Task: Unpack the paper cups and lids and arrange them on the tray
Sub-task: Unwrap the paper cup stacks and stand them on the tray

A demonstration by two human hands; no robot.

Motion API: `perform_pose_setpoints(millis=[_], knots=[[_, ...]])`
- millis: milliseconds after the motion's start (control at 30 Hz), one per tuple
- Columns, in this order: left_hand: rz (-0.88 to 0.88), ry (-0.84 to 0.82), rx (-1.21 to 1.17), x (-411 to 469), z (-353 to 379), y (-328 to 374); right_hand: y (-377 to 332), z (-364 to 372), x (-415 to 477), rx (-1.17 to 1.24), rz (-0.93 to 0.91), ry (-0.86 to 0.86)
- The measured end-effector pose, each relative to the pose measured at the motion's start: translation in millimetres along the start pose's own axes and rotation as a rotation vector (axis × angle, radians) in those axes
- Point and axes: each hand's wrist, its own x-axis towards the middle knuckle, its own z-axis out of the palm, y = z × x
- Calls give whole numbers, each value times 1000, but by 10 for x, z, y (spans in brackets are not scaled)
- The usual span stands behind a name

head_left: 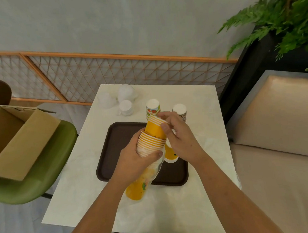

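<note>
One cup stack (155, 132) fills left grip (134, 159), right grip (179, 138) pinching its top.

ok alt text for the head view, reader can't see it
A person's left-hand grip holds a sleeved stack of yellow paper cups above a brown tray while the right-hand grip pinches its top rims. Two upside-down cups stand near the tray's far edge; wrapped lids lie beyond.

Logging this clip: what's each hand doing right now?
Left hand: grips the wrapped stack of orange cups.
Right hand: pinches the upper cups by their rims.
</note>
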Motion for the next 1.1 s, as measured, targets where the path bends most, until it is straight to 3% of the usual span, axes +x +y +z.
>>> perform_pose_setpoints(millis=[100,267,433,600,733,900,1100], knots=[[7,-19,4,-1,-19,-3,29,-79,74,-126,22,32],[26,-52,7,19,-1,6,65,-191,140,-214,-7,-196],[44,-98,32,37,8,0,-10,-315,187,-237,117,-366],[39,-116,33,39,17,-7,-40,-442,198,-60,257,-141],[-15,-30,-50,71,-2,-17,-18,-489,90,159,289,13],[-90,68,-218,135,-40,1,90,-475,-123,337,391,-46],[-84,81,-258,166,-46,107,56,-455,-218,246,457,-236]])
